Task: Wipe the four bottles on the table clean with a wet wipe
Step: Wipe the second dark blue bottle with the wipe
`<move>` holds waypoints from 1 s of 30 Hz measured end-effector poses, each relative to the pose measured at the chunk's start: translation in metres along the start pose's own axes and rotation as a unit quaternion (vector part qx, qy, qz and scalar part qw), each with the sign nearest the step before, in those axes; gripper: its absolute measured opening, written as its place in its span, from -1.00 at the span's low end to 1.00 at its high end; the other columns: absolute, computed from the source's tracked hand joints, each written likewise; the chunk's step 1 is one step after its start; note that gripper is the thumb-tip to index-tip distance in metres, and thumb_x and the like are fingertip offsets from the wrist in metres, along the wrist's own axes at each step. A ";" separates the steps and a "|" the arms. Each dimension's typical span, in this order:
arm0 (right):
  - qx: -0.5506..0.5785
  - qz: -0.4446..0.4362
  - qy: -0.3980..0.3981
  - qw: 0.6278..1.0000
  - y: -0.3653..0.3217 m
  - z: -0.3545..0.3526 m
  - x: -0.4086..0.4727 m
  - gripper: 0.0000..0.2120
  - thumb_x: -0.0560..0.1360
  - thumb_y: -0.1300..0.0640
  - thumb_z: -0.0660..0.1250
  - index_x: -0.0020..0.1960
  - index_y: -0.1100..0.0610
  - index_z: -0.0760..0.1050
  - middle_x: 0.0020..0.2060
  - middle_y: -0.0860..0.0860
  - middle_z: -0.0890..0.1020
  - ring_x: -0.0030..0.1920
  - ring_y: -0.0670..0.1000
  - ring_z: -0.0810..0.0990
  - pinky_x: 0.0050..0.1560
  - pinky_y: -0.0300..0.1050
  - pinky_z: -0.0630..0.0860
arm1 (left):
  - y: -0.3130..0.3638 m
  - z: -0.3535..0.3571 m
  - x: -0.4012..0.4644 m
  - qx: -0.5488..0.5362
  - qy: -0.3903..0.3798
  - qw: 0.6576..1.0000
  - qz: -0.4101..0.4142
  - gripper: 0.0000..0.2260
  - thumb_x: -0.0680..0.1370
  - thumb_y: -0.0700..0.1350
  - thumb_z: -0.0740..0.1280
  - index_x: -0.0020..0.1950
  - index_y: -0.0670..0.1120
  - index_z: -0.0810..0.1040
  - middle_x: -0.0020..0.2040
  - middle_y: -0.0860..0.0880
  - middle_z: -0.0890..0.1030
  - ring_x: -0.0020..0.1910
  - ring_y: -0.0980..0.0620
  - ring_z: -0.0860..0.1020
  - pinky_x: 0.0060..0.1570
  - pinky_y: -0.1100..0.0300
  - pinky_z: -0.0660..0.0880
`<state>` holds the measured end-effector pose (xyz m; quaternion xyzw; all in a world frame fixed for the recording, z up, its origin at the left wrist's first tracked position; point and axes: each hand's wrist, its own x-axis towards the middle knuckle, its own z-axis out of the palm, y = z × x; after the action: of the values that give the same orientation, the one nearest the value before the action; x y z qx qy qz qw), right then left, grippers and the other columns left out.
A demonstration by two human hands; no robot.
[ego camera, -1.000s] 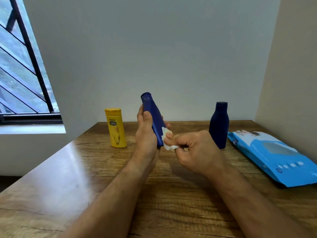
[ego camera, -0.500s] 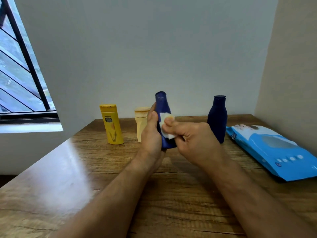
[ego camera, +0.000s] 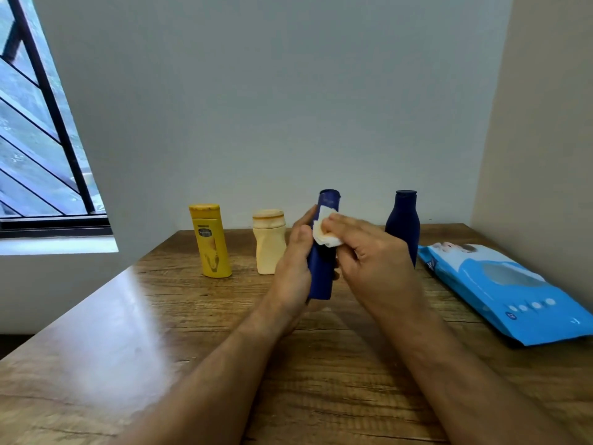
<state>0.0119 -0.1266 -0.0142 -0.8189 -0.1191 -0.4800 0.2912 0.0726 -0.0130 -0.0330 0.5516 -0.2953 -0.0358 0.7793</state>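
Note:
My left hand [ego camera: 293,268] grips a blue bottle [ego camera: 322,274] and holds it nearly upright just above the wooden table [ego camera: 160,332]. With my right hand [ego camera: 369,261] I press a white wet wipe [ego camera: 325,231] against the bottle's upper part, below its cap. A yellow bottle [ego camera: 210,240] and a cream bottle [ego camera: 269,240] stand at the back left of my hands. A dark blue bottle [ego camera: 402,223] stands at the back right, partly behind my right hand.
A blue pack of wet wipes [ego camera: 507,290] lies flat on the table's right side near the side wall. A barred window [ego camera: 41,139] is at the far left. The wall runs right behind the row of bottles.
The held bottle has swung from tilted left to nearly upright. The wipe has moved up from the bottle's lower part to near its cap. The cream bottle has come into sight.

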 end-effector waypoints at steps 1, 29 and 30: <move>-0.010 0.011 0.019 1.000 0.000 0.000 0.000 -0.69 0.54 0.23 0.35 0.28 0.10 0.57 0.23 0.01 0.61 0.22 -0.10 0.56 0.27 -0.19 0.50 | -0.001 0.001 -0.001 0.015 -0.008 1.000 -0.002 -0.63 0.69 0.16 0.05 0.46 0.18 0.42 0.29 -0.04 0.61 0.25 -0.14 0.57 0.24 -0.12 0.51; -0.015 -0.008 -0.155 0.988 -0.004 -0.003 -0.005 -0.74 0.50 0.17 0.41 0.17 0.03 0.64 -0.11 -0.18 0.53 -0.15 -0.22 0.50 -0.16 -0.47 0.40 | 0.011 -0.009 0.002 0.039 0.076 0.996 -0.026 -0.65 0.69 0.15 0.07 0.30 0.02 0.52 0.06 -0.20 0.63 0.01 -0.20 0.60 0.10 -0.16 0.55; -0.018 -0.015 -0.176 0.984 -0.005 -0.003 -0.006 -0.73 0.49 0.16 0.41 0.19 0.02 0.64 -0.11 -0.20 0.51 -0.15 -0.23 0.50 -0.17 -0.46 0.39 | 0.012 -0.011 0.003 0.039 0.084 0.995 -0.026 -0.64 0.68 0.16 0.08 0.27 0.01 0.53 0.03 -0.22 0.63 -0.01 -0.19 0.59 0.08 -0.17 0.55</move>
<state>0.0046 -0.1238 -0.0168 -0.8936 -0.1723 -0.3352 0.2439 0.0771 -0.0006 -0.0239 0.5904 -0.2159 0.0022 0.7777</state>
